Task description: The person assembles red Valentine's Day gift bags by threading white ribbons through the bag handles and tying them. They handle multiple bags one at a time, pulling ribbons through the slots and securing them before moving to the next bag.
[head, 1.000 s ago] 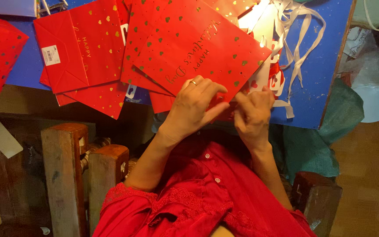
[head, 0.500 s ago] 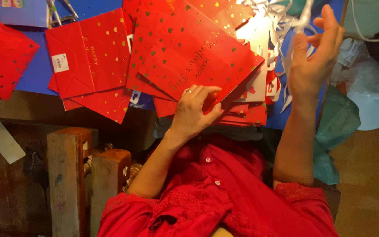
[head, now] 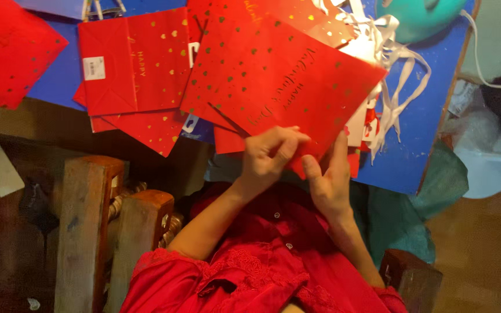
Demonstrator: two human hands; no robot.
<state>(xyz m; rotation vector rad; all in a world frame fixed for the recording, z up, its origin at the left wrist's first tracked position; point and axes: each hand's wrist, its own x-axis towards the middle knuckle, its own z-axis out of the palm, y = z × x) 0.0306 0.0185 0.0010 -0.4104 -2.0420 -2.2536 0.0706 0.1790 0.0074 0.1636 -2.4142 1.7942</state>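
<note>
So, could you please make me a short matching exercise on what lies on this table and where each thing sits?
1. white ribbons
2. teal thing
3. bag with white sticker
4. left hand

a. top right corner
b. on the front red bag's near edge
c. left of the front red bag
d. right of the front red bag

Pairs: 1-d, 2-a, 3-c, 4-b

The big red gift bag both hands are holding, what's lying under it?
Under the red gift bag lie more red bags, white ribbon handles and the blue table top. How many bags are stacked beneath is hidden.
</note>
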